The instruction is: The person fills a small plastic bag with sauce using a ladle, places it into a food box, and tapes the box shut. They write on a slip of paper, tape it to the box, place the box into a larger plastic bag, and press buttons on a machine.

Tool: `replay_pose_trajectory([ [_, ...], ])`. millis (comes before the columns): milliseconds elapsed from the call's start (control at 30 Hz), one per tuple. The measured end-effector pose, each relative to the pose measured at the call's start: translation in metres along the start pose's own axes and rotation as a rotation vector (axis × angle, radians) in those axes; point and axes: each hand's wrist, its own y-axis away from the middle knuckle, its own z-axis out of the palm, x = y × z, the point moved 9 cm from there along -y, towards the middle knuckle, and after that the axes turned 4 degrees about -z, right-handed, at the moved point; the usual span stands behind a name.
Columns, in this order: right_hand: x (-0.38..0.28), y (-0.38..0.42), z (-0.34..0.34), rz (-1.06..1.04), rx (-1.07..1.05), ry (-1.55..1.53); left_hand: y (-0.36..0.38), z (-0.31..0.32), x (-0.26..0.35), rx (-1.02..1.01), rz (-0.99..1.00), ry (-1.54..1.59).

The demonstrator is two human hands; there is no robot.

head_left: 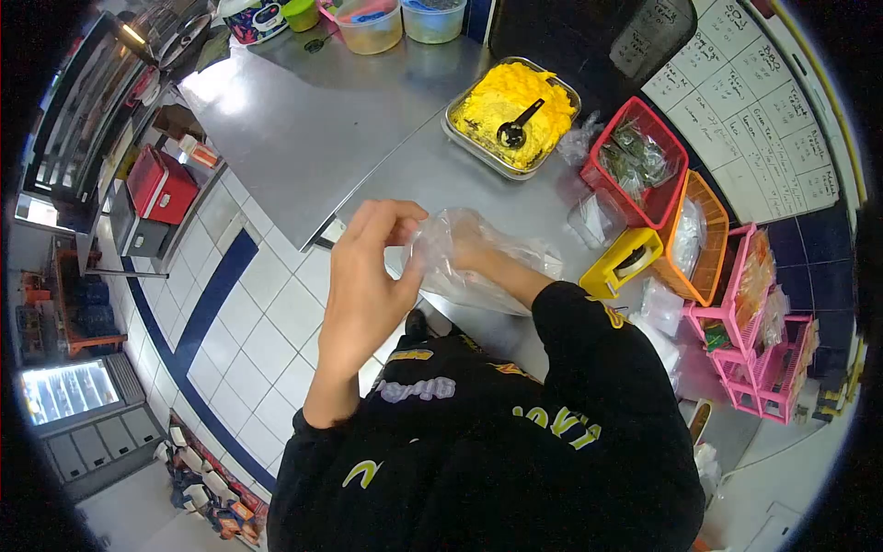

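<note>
A clear plastic bag (515, 267) is in front of me over the edge of the steel counter. My left hand (368, 267) has its fingers curled and its thumb pressed against the bag's left end, pinching the film. Inside the bag is my right hand (471, 247), reaching in from the right; the crinkled plastic blurs its fingers, so their pose does not show. Beyond the hands stands a glass tray (474, 152) heaped with yellow shredded food (543, 101). A black scoop (511, 134) lies on the food.
On the right stand a red basket (658, 216) with bagged leaves, an orange basket (713, 262), a yellow tape dispenser (602, 279) and pink racks (731, 317). Plastic tubs (372, 37) sit at the counter's far end. Tiled floor (276, 313) lies left of the counter (368, 101).
</note>
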Motion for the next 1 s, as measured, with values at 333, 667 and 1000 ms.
replay_pose_trajectory([
  [333,0.044,0.083,-0.008,0.188,0.196,-0.23,-0.006,0.039,-0.047,-0.44,-0.143,0.308],
  [667,0.019,0.075,0.005,0.181,-0.048,0.004,-0.014,0.074,-0.061,-0.5,-0.1,0.226],
  [1000,0.05,0.129,-0.1,0.121,0.045,-0.115,-0.016,0.03,-0.078,-0.335,-0.361,0.94],
])
